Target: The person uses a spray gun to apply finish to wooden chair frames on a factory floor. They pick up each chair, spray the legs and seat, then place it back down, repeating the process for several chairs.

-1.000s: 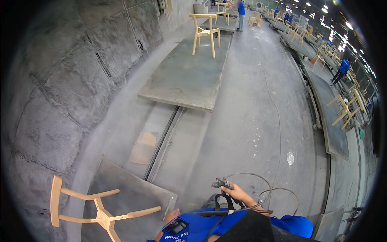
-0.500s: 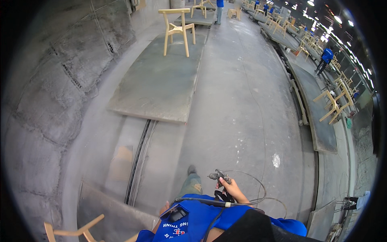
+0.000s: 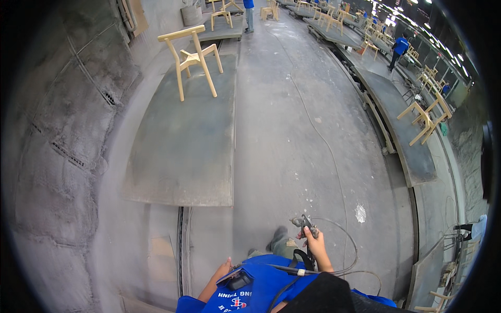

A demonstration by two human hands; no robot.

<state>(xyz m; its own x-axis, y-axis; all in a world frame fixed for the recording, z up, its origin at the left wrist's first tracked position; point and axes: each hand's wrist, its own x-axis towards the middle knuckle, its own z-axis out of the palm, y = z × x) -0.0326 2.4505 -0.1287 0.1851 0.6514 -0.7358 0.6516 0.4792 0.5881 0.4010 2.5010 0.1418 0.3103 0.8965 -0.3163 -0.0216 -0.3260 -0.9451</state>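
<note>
My right hand (image 3: 314, 244) is closed around a dark metal spray gun (image 3: 303, 223), held out in front of my waist. A thin hose (image 3: 350, 237) loops from the gun round to its right and back toward my body. A thicker dark hose (image 3: 279, 268) with a pale band crosses my blue shirt. My left hand (image 3: 224, 267) is low at my left side, its fingers curled near that hose's left end; what they hold, if anything, is hidden. Ahead on the left, a bare wooden chair (image 3: 193, 58) stands on a flat grey platform (image 3: 180, 161).
A rail (image 3: 181, 245) runs under the left platform. On the right, another long platform (image 3: 399, 122) carries a wooden chair (image 3: 425, 119). A cable (image 3: 323, 138) lies along the floor. Farther off are people in blue (image 3: 400, 46) and several chairs. A rough grey wall (image 3: 57, 156) borders the left.
The left platform and its chair have come nearer and lower in view. The chair at the lower left has gone out of sight. My left hand shows more; the right still grips the spray gun.
</note>
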